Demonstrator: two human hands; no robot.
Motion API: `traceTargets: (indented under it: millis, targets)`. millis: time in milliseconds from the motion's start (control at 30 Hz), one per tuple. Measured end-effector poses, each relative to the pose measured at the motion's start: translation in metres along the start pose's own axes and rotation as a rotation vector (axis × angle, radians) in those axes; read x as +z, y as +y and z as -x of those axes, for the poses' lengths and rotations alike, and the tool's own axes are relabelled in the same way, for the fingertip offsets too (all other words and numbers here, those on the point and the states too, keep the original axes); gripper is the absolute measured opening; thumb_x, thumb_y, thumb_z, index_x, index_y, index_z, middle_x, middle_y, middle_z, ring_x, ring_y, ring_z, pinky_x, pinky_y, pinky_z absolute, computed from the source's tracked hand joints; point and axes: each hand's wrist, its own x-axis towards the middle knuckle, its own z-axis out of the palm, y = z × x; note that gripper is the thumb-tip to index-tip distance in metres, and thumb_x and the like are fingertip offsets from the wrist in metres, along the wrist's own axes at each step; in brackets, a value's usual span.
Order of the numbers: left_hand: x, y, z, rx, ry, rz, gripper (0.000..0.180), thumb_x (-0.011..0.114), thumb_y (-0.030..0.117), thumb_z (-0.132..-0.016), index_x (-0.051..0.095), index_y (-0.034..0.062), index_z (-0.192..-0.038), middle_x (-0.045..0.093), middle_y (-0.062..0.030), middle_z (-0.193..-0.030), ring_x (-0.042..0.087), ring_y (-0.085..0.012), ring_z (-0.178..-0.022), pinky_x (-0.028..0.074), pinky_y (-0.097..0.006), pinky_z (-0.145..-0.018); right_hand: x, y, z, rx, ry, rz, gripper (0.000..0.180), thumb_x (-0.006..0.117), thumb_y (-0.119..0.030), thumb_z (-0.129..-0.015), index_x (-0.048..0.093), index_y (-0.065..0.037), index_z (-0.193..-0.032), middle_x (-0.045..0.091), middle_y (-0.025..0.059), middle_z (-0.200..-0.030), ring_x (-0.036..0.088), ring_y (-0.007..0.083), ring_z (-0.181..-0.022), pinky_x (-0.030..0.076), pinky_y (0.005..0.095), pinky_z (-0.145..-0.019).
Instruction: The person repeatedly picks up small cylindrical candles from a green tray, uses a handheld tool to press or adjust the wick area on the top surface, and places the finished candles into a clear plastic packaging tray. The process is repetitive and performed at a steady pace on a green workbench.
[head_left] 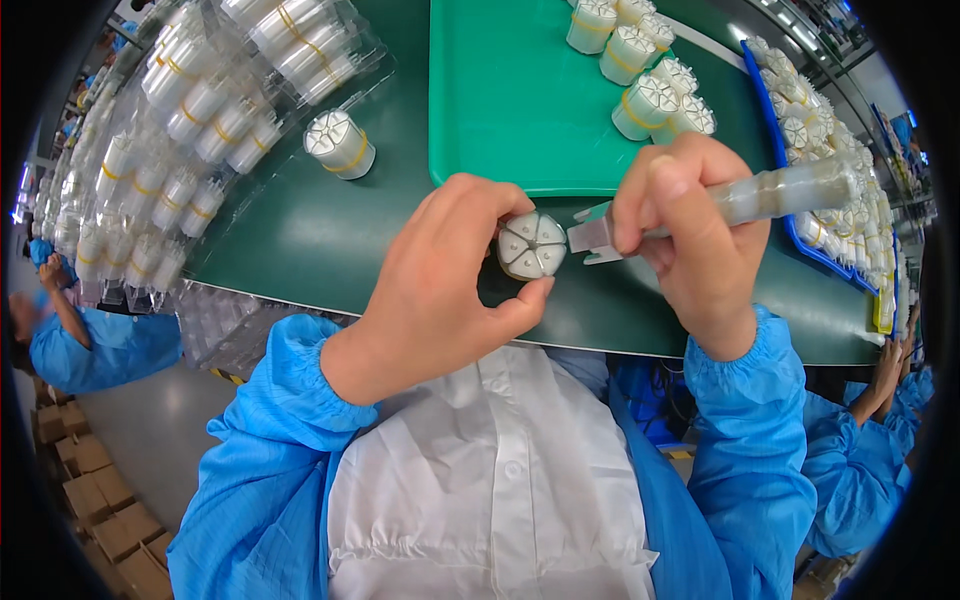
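Observation:
My left hand (420, 285) curls its thumb and fingers around a round white bundle of wedge-shaped pieces (531, 246), gripping it by its sides. The bundle's segmented top faces up, with a small dot on each wedge. In my right hand (695, 215) is a hand tool with a thick, translucent, tape-wrapped handle (785, 192). Its pale, flat, forked head points left, close beside the bundle; whether they touch I cannot tell. Another such bundle, banded in yellow (340, 145), stands alone on the dark green table (270, 235) beyond my left hand.
A green tray (520, 120) lies ahead, with several banded bundles at its right side. Plastic-packed rows of white bundles (205, 110) fill the left. A blue crate (815, 250) of white pieces stands at right. Blue-sleeved people (105, 345) are on both sides; cardboard boxes sit lower left.

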Motion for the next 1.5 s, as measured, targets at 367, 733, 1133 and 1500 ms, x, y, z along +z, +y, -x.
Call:
traceTargets:
  millis: [367, 733, 1133, 1500]
  targets:
    - [0.004, -0.008, -0.005, 0.101, -0.009, 0.020, 0.055, 0.076, 0.004, -0.063, 0.058, 0.0014, -0.115, 0.058, -0.0138, -0.105, 0.058, -0.0295, -0.089, 0.049, -0.037, -0.074, 0.002, 0.002, -0.005, 0.024, -0.048, 0.028, 0.026, 0.058, -0.008, -0.097, 0.051, -0.005, -0.072, 0.060, 0.0036, -0.065, 0.051, 0.0073, -0.057, 0.040, 0.0249, -0.052]
    - [0.000, -0.006, -0.007, 0.098, -0.068, -0.062, 0.057, 0.080, 0.002, -0.067, 0.058, 0.0012, -0.120, 0.060, -0.0135, -0.101, 0.060, -0.0278, -0.087, 0.049, -0.035, -0.073, 0.004, 0.002, -0.003, 0.035, -0.025, 0.041, 0.024, 0.057, -0.006, -0.096, 0.051, -0.005, -0.072, 0.058, 0.0033, -0.065, 0.050, 0.0078, -0.058, 0.039, 0.0253, -0.053]
    - [0.005, -0.006, -0.007, 0.093, -0.057, 0.117, 0.067, 0.077, -0.001, -0.068, 0.050, 0.0005, -0.130, 0.063, -0.0147, -0.111, 0.062, -0.0278, -0.095, 0.051, -0.035, -0.081, 0.002, 0.007, -0.003, 0.015, -0.043, 0.089, 0.028, 0.060, -0.010, -0.096, 0.053, -0.005, -0.070, 0.058, 0.0006, -0.066, 0.050, 0.0055, -0.059, 0.039, 0.0238, -0.053]
    - [0.010, -0.006, -0.007, 0.085, -0.034, 0.128, 0.063, 0.075, -0.002, -0.069, 0.051, 0.0014, -0.127, 0.064, -0.0125, -0.112, 0.062, -0.0271, -0.098, 0.050, -0.033, -0.079, -0.007, 0.004, -0.005, -0.048, -0.057, 0.105, 0.026, 0.054, -0.017, -0.097, 0.050, -0.007, -0.074, 0.059, 0.0064, -0.066, 0.040, 0.0050, -0.053, 0.030, 0.0231, -0.047]
